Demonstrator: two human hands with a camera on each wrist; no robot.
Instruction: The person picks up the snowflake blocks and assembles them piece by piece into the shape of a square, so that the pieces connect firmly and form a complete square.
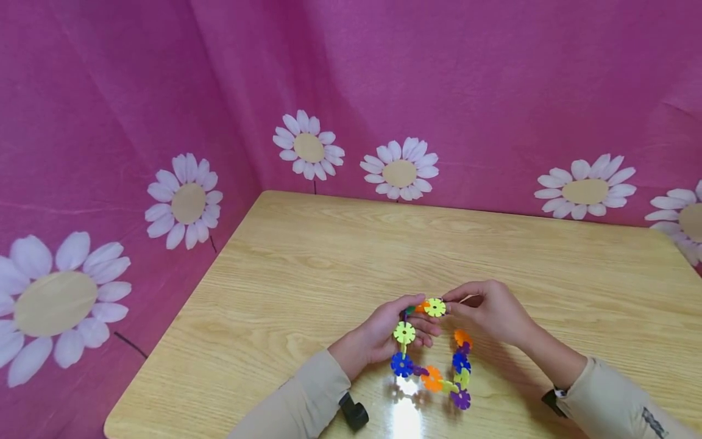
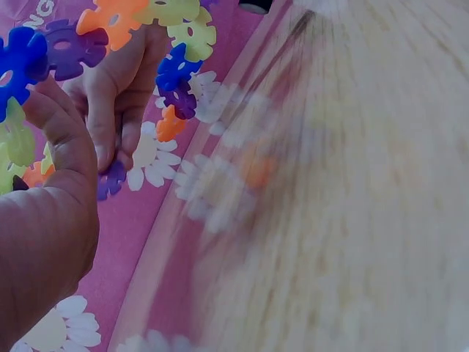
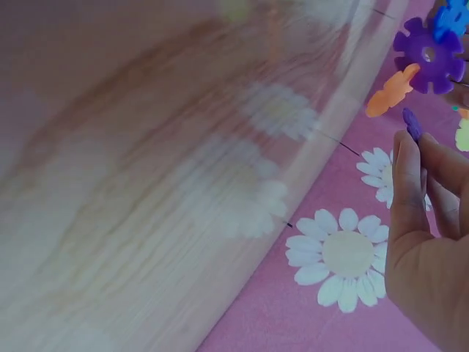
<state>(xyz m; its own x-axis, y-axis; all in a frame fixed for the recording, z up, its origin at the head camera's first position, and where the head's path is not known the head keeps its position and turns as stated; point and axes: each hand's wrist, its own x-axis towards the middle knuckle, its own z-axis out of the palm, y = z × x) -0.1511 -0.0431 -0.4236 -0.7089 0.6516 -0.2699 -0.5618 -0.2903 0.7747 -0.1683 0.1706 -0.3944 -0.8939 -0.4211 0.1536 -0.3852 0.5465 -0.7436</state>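
A chain of flower-shaped interlocking discs hangs above the table in an open loop, in yellow, orange, blue, purple and green. My left hand [image 1: 378,332] grips its upper left part, thumb on top near a green disc [image 1: 410,310]. My right hand [image 1: 490,311] pinches a purple disc [image 3: 412,125] between thumb and fingertips, beside the yellow disc [image 1: 436,306] at the upper end. Whether those two discs are joined, I cannot tell. At the other end, an orange disc [image 1: 463,338] hangs free below the right hand. A blue disc [image 1: 402,364] marks the lower left corner.
The wooden table [image 1: 329,244] stretches beyond both hands, with a bright reflection under the chain. A pink cloth [image 1: 466,73] printed with white daisies rises behind it and along the left side. Dark straps with small black parts sit at both wrists.
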